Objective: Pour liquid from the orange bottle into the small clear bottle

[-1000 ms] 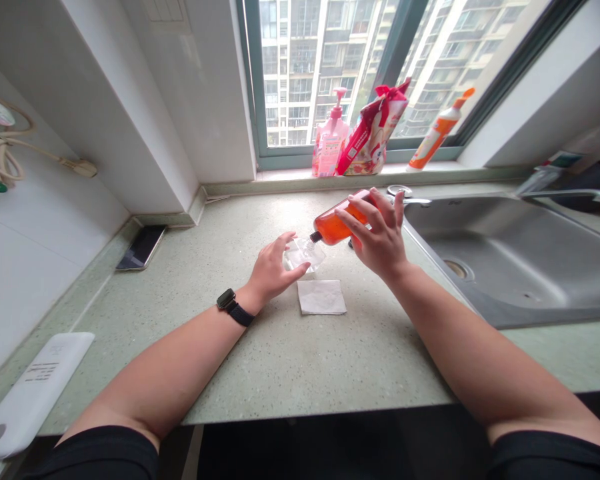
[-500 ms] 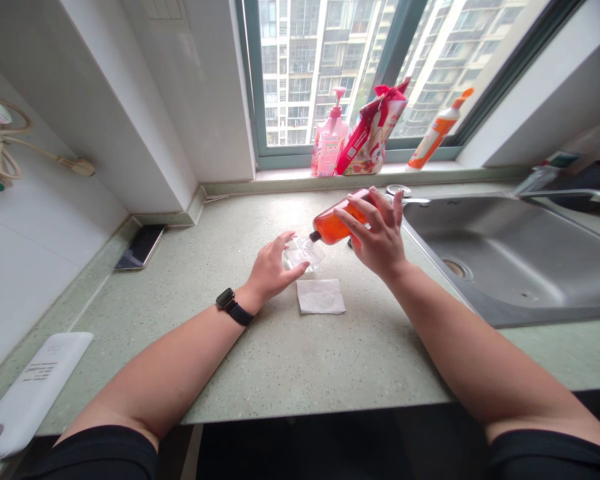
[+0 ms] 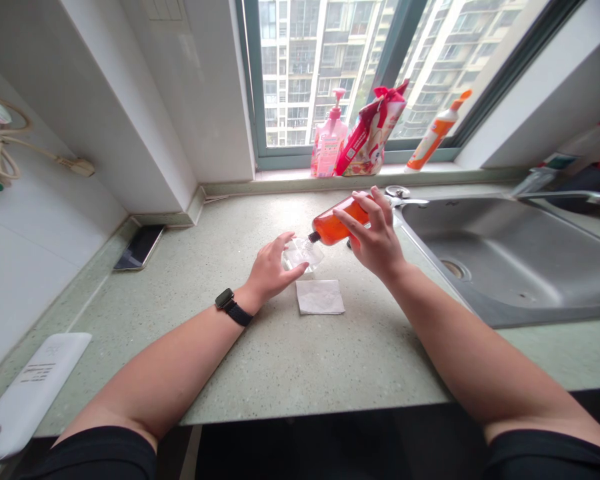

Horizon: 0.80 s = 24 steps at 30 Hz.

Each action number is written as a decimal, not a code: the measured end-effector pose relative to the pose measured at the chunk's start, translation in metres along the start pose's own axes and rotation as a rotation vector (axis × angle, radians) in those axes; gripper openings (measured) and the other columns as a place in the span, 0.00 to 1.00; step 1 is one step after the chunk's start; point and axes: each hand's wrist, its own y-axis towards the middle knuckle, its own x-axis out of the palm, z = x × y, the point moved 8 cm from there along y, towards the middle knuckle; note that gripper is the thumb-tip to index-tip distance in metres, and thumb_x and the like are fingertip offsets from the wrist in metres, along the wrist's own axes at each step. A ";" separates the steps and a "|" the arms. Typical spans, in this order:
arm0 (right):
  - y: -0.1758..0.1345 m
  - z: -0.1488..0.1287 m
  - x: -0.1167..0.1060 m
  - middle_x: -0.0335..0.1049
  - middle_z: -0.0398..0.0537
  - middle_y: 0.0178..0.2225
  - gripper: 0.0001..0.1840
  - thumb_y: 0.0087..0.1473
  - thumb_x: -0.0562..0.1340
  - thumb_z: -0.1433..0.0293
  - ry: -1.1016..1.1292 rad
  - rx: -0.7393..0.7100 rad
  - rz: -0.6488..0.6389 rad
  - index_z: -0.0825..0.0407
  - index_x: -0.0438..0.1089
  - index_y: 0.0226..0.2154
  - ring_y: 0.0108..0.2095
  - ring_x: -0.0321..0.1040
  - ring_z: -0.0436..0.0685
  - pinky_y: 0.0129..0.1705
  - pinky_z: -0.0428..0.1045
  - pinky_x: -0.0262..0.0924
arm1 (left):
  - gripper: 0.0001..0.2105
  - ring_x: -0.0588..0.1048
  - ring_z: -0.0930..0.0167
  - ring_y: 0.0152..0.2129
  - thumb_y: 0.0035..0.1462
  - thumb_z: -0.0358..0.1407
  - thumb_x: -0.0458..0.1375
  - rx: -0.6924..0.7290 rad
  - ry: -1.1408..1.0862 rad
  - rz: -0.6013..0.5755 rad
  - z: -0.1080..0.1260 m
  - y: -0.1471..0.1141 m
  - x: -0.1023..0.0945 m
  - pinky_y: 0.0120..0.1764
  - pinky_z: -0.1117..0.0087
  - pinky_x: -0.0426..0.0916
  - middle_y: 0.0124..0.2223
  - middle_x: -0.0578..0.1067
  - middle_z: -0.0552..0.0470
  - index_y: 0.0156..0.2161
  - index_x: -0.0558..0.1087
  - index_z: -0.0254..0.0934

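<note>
Right hand [image 3: 377,243] closed in a curved grip, fingers wrapped over an orange-red bottle [image 3: 333,227], which it holds well tilted, neck down and to the left, near the middle of the frame. The dark threaded neck is just above a clear dish [image 3: 305,253], seemingly over its far right edge; whether liquid is running cannot be made out. Around the dish's left side curves the left hand [image 3: 276,268], in a wide C, with thumb at the near edge and fingertips at the far one, holding it against the bench [image 3: 360,363].

Little differs from half a second ago: bottle, dish and both hands keep nearly the same pose, and the whole view has slid only slightly.

Just below the dish, centre frame, lies a folded white tissue [image 3: 320,297]. A small dark object [image 3: 349,244] peeks from behind the bottle. At upper centre, on the window sill, stand a pink pump bottle [image 3: 329,148], a red-and-white pouch [image 3: 373,137] and an orange-and-white squeeze bottle [image 3: 433,141]; their print is too small to read. So are the dark lines on the white flat device [image 3: 37,390] at lower left. A steel sink [image 3: 535,260] fills the right.
</note>
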 end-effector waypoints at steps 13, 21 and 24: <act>0.005 -0.008 -0.012 0.57 0.43 0.73 0.52 0.63 0.60 0.83 0.006 -0.059 0.058 0.19 0.50 0.74 0.75 0.52 0.74 0.70 0.74 0.63 | 0.33 0.82 0.57 0.51 0.61 0.45 0.70 0.000 0.001 -0.001 0.000 0.001 0.001 0.58 0.49 0.76 0.64 0.77 0.42 0.68 0.64 0.44; 0.007 -0.011 -0.015 0.59 0.45 0.72 0.54 0.61 0.62 0.83 -0.027 -0.084 0.031 0.19 0.48 0.75 0.73 0.54 0.76 0.68 0.75 0.64 | 0.33 0.82 0.57 0.50 0.61 0.44 0.70 -0.001 0.002 0.001 0.002 0.001 -0.001 0.57 0.50 0.76 0.64 0.77 0.43 0.67 0.65 0.44; 0.010 -0.012 -0.015 0.58 0.44 0.73 0.55 0.60 0.62 0.83 -0.040 -0.099 0.025 0.19 0.48 0.75 0.74 0.54 0.76 0.68 0.75 0.64 | 0.33 0.82 0.57 0.50 0.60 0.44 0.71 -0.006 -0.003 0.001 0.002 0.000 -0.002 0.57 0.50 0.76 0.64 0.77 0.42 0.67 0.66 0.43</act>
